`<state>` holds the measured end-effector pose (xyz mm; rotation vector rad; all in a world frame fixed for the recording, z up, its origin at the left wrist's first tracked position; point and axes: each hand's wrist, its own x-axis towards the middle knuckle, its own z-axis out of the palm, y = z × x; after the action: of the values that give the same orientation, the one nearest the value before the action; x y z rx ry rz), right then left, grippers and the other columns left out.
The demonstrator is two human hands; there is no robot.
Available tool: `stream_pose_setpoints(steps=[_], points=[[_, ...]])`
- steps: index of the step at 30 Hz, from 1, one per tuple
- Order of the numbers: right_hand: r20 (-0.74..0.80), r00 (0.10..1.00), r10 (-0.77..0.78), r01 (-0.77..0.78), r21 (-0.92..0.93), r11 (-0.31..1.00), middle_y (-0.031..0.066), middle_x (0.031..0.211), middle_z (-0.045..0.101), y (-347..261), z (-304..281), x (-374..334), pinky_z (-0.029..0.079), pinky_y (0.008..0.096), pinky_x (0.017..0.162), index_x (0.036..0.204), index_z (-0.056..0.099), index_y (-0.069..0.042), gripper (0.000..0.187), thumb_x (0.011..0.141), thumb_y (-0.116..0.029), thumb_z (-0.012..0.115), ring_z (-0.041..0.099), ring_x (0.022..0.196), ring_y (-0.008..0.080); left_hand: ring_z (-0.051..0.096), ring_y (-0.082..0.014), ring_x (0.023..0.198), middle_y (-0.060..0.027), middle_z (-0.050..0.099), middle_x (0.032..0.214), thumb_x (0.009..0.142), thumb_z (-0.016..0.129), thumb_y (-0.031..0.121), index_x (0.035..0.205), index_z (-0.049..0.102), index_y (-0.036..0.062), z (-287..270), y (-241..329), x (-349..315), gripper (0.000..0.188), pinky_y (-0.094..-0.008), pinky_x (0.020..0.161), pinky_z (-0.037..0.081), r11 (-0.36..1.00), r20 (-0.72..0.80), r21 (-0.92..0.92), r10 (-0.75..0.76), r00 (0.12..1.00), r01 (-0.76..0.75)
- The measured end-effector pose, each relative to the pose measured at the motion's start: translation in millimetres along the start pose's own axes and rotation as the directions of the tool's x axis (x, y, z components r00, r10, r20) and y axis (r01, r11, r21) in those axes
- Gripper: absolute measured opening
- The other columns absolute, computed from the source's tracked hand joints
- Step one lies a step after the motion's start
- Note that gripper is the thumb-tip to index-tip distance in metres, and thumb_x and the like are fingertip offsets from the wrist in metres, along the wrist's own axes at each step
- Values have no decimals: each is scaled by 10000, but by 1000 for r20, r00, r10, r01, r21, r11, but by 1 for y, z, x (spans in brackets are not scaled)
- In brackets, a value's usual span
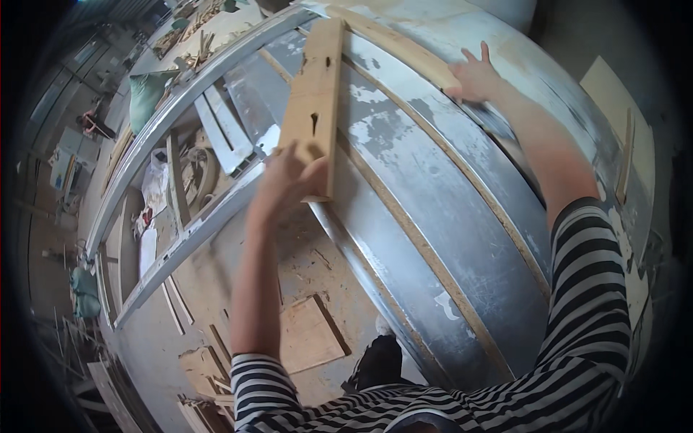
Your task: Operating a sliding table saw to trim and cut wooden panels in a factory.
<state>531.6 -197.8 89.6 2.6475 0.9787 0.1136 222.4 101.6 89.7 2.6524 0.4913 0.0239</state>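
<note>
My left hand point(292, 173) is closed round the near end of a pale wooden board point(317, 94), thumb on top. Dark knots or holes mark the board, which lies across the metal-topped bench point(411, 173). At the bench's far right, my right hand point(476, 76) has its fingers spread, some touching or just beside the end of a long wooden strip point(404, 47). That strip runs along the far edge of the metal top. Whether anything lies under my right palm is hidden.
Narrow wooden strips point(404, 202) run between the metal sheets. To the left, a metal frame point(180, 245) holds wood scraps below. A square wooden panel point(310, 335) lies on the floor near my foot. A green sack point(148, 97) stands beyond, and a person point(94, 124) is far off.
</note>
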Motion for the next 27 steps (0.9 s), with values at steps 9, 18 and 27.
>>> stream_pose_setpoints(steps=[9,18,27], points=[[26,955,295,-284,366,886,209,1054,701,-79,-15,20,438,538,982,1353,491,-68,651,777,-287,699,690,975,342,338,-520,1316,-302,309,1448,704,746,446,1407,459,176,46,24,23,806,-653,994,300,951,-388,138,-204,899,276],[-4,967,255,-140,828,544,238,1256,598,-173,-3,-206,469,419,980,1431,484,-144,692,783,-270,692,584,1177,363,541,-408,1138,-274,492,1296,695,716,395,1304,545,117,12,7,13,691,-531,919,434,974,-154,-28,-226,962,225],[74,961,267,-262,560,786,159,971,528,-179,-25,-453,506,505,773,1428,481,-249,702,771,-234,728,616,906,379,679,-225,924,-110,669,1125,914,614,442,1272,563,20,27,-15,-201,555,-360,760,576,-248,220,-943,31,975,221]])
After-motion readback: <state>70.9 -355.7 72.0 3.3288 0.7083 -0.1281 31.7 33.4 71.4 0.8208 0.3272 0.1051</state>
